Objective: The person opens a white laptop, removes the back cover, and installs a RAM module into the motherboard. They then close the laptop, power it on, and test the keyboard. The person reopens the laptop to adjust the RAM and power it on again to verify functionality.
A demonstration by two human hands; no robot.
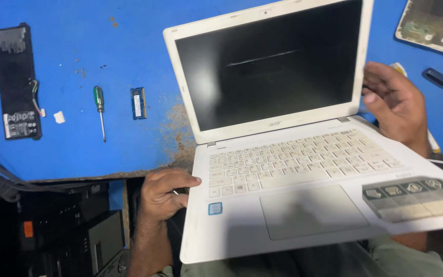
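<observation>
Both of the person's forearms are bare, with no sleeves, watch or bracelet on the wrists. The left hand [166,194] and the right hand [395,105] wear no gloves and no rings that can be made out. Pale grey-green cloth, likely trousers, shows at the lower edge below the arms.

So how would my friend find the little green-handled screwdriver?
Start at the blue table, left of the white laptop. The screwdriver lies between the long black battery and a small blue memory stick. It alone has a green handle and thin metal shaft.
</observation>
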